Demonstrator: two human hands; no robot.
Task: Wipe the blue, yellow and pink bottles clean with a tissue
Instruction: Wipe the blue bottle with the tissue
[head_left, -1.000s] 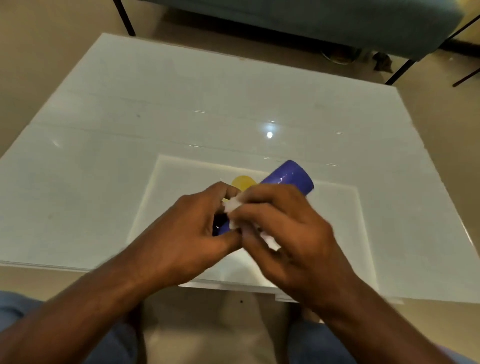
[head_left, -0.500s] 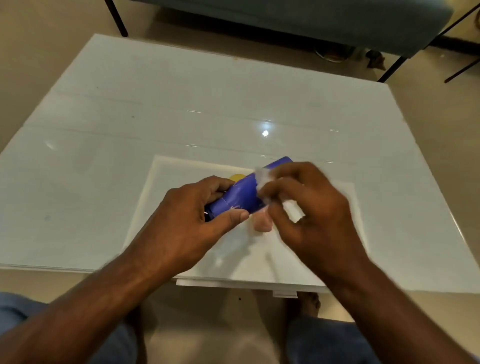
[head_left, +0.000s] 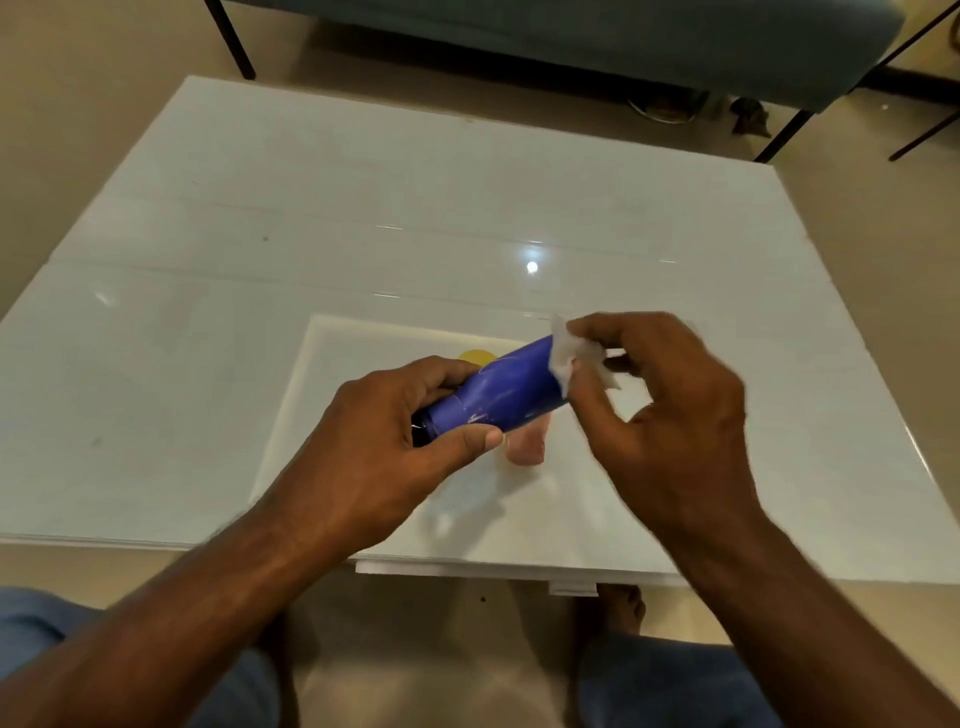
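Now the tissue (head_left: 566, 358) is found at the far end of the blue bottle (head_left: 501, 397), having been drawn along it from the neck end within the last second. It is pinched in the right hand (head_left: 665, 410), while the bottle's near end is gripped by the left hand (head_left: 395, 447) at centre frame, above the table (head_left: 363, 208). One pass seems finished; the yellow bottle (head_left: 475, 357) and pink bottle (head_left: 525, 447), glimpsed behind, appear still unwiped.

The bottle (head_left: 498, 397) in hand is deep blue with faint pale streaks on its side. The tissue (head_left: 566, 358) is white. Behind it shows a yellow bottle (head_left: 477, 357), below it a pale pink one (head_left: 525, 447). The tray (head_left: 332, 395) and glossy table (head_left: 311, 218) are white; the trousers (head_left: 670, 680) are blue.
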